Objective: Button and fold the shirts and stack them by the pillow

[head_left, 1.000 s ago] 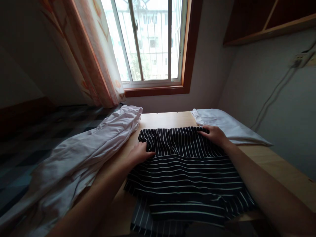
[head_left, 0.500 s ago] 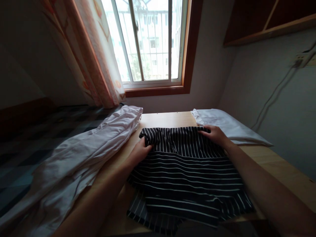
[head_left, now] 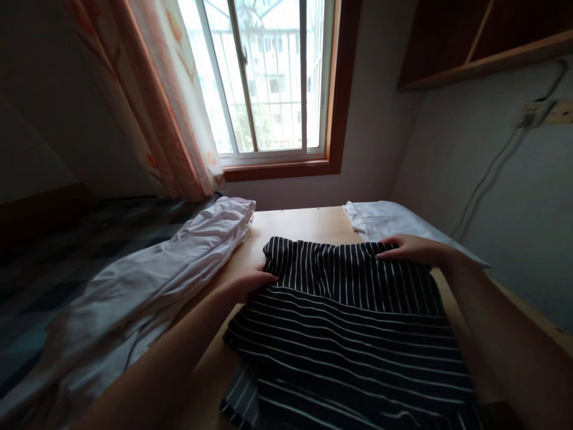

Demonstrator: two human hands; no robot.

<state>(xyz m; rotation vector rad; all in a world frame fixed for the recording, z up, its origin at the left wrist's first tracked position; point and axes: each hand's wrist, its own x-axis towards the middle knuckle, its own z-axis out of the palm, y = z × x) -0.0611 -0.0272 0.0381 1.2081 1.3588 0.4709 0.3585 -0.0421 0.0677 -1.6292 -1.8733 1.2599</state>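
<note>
A black garment with white stripes [head_left: 349, 346] lies on the light wooden table in front of me; its exact kind is unclear. Its far part is folded over, so the stripes there run lengthwise while those on the nearer part run across. My left hand [head_left: 251, 280] is closed on its left side, thumb on top and the other fingers hidden under the cloth. At the far right edge my right hand [head_left: 409, 248] pinches the fabric, with the thumb toward me. The nearest part of the garment runs out of view at the bottom.
Crumpled white clothing [head_left: 179, 257] lies along the left side, by a dark checked bed cover [head_left: 54, 275]. A folded white cloth [head_left: 389, 218] rests at the table's [head_left: 299, 224] far right. Behind are a window [head_left: 268, 89], a curtain [head_left: 165, 107] and a cable [head_left: 487, 173].
The striped garment has come nearer to me, its far edge now lower in view. My right hand has moved right and the hands are farther apart. The camera view has shifted slightly.
</note>
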